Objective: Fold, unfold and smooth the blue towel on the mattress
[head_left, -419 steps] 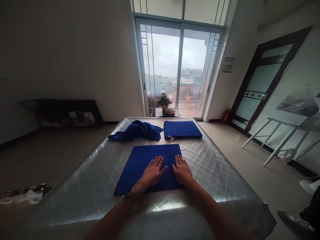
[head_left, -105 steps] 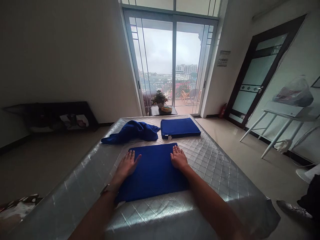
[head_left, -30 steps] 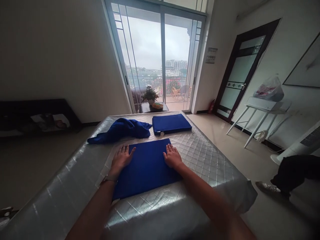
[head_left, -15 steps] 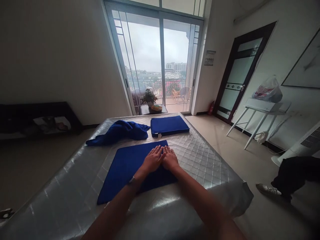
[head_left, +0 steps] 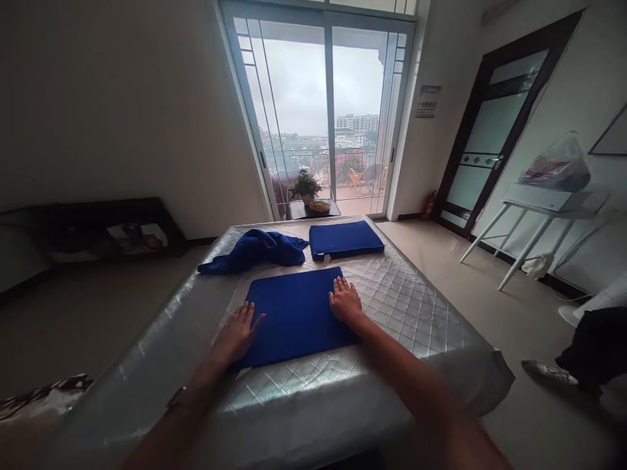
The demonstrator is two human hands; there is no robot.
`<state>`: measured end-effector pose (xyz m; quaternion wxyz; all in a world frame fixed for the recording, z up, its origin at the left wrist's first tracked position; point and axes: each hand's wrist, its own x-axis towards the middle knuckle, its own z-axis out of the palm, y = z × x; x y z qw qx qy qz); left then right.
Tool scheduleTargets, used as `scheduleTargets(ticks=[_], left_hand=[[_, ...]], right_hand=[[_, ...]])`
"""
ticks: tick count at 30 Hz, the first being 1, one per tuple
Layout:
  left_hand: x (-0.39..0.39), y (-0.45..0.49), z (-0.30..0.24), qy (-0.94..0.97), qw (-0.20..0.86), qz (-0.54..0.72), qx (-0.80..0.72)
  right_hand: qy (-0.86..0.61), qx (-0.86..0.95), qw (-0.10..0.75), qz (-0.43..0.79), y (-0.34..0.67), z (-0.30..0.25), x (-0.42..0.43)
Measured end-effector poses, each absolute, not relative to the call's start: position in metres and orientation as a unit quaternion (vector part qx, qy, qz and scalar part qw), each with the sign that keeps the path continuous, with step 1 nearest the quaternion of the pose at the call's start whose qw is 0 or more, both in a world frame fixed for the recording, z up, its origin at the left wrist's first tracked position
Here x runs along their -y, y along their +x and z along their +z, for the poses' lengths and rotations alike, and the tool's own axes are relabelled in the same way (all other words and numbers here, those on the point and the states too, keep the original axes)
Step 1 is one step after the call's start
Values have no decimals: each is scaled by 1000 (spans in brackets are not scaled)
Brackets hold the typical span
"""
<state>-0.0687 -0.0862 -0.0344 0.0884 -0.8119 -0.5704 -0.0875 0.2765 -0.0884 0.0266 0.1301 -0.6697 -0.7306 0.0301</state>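
A flat blue folded cloth lies in front of me on a silvery quilted mattress. My left hand rests open along the cloth's left edge, fingers stretched out. On the right edge lies my right hand, palm down and fingers extended. Neither hand grips anything. Farther back sits a neat stack of folded blue cloths, with a small white tag at its front. A crumpled blue cloth lies to the left of that stack.
Behind the mattress, a small dark table bears a potted plant. A white stool holds a box and a plastic bag. At the right, a person's dark-trousered leg and shoe show. A low dark cabinet stands left.
My hands have parted: the left has moved from the cloth's middle to its left edge, the right stays by the right edge. The view has shifted slightly left.
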Motion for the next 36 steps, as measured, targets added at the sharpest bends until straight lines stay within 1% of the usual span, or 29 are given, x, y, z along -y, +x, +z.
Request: scheduleTargets(ticks=[3, 5, 9, 13, 16, 18, 20, 23, 27, 31, 36], left_hand=[[91, -73, -37, -793, 70, -76, 601], [92, -67, -35, -777, 64, -81, 621], [95, -59, -20, -767, 77, -67, 634], [106, -28, 0, -760, 94, -41, 642], [120, 31, 12, -817, 29, -51, 573], [130, 78, 16, -871, -30, -62, 487], [138, 119, 17, -904, -67, -83, 414], [144, 147, 14, -911, -90, -102, 389], [146, 118, 3, -894, -76, -89, 432], [149, 45, -10, -857, -54, -60, 508], [164, -36, -27, -798, -11, -54, 600]], right_hand=[[-624, 768, 140, -27, 271, 33, 108], [-608, 781, 136, -31, 270, 33, 129], [-631, 767, 111, 42, 279, 23, 170], [-636, 759, 100, 96, 287, 18, 183], [-637, 758, 99, 100, 287, 18, 182], [-635, 761, 95, 95, 287, 18, 181], [-627, 769, 87, 88, 288, 18, 181], [-616, 778, 84, 87, 290, 18, 184], [-630, 762, 107, 103, 289, 21, 186], [-639, 751, 119, 115, 288, 21, 186], [-642, 750, 107, 120, 287, 20, 184]])
